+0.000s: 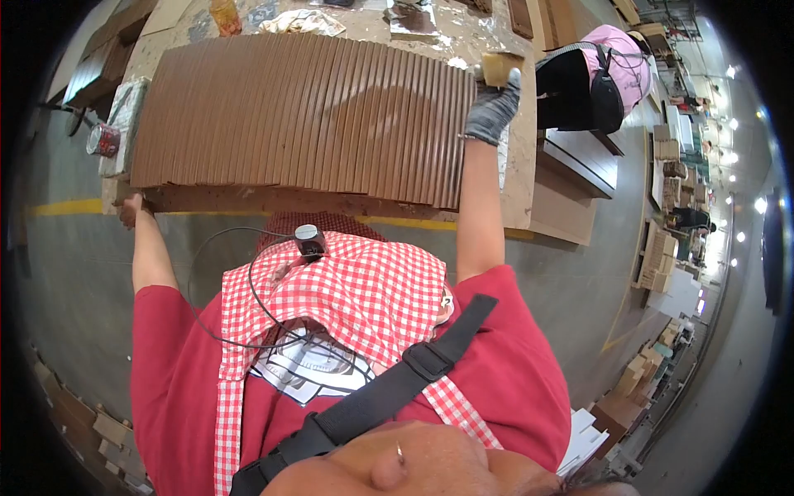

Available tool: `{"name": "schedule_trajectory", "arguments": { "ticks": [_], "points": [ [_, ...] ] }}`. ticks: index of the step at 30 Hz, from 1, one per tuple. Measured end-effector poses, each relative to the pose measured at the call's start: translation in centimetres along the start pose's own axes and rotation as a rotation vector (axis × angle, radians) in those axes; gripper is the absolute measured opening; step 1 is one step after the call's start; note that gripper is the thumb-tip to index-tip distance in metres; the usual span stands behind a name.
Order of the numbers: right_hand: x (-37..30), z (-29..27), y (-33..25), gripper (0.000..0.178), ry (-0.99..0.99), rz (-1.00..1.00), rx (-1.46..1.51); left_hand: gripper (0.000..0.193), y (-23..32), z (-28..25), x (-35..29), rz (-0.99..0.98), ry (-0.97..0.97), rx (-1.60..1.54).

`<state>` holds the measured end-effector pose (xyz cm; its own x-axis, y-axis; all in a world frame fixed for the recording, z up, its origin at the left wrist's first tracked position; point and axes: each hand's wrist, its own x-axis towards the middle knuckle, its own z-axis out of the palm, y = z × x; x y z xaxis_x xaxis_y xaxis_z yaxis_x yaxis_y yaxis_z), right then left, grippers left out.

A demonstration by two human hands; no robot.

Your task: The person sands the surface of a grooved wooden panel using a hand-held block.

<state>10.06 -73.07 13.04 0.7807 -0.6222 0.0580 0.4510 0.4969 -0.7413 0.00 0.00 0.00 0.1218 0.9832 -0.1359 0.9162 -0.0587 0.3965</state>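
A row of several brown wooden slats (298,116) stands side by side on a worn worktable (521,165). My right hand (493,107), in a grey glove, grips a tan sponge block (501,66) at the right end of the slats. My bare left hand (131,210) rests on the near left corner of the table edge, below the slats. A darker damp-looking patch (389,103) shows on the slats near the right hand.
A red tin (103,140) sits on a wrapped bundle (124,124) at the table's left. An orange bottle (225,16) and a rag (302,21) lie at the far side. A person in a pink top (612,70) works to the right. Stacked wood pieces (657,256) stand along the floor.
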Motion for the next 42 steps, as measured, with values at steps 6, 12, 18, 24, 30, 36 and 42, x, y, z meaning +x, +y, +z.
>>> {"name": "schedule_trajectory", "arguments": {
  "ticks": [6, 12, 18, 24, 30, 36, 42],
  "points": [
    [-4.1, -1.7, -4.0, 0.044, -0.003, 0.017, 0.022, 0.062, -2.6, 0.3, 1.2, 0.112, 0.109, 0.172],
    [-4.4, -4.8, -1.8, 0.04, 0.053, 0.045, -0.014, 0.06, -2.5, 0.6, 1.8, -0.114, 0.226, -0.122],
    [-4.7, -4.1, -2.2, 0.041, 0.073, 0.066, -0.021, 0.061, -2.8, -1.0, 1.2, -0.03, 0.015, 0.053],
    [-4.5, -5.3, -2.4, 0.043, 0.081, 0.021, -0.042, 0.064, -1.3, -0.3, -2.1, 0.171, 0.049, 0.184],
    [-4.3, -5.6, -2.8, 0.045, 0.051, 0.008, -0.054, 0.067, 0.6, -0.7, -4.7, -0.05, 0.029, -0.111],
    [-4.4, -5.4, -2.1, 0.045, 0.079, 0.024, -0.043, 0.069, 0.5, -1.9, -5.5, -0.148, 0.068, -0.251],
    [-3.6, -6.0, -1.5, 0.047, 0.076, -0.011, -0.058, 0.063, -0.6, -0.6, -3.7, 0.12, 0.119, 0.068]
  ]
}}
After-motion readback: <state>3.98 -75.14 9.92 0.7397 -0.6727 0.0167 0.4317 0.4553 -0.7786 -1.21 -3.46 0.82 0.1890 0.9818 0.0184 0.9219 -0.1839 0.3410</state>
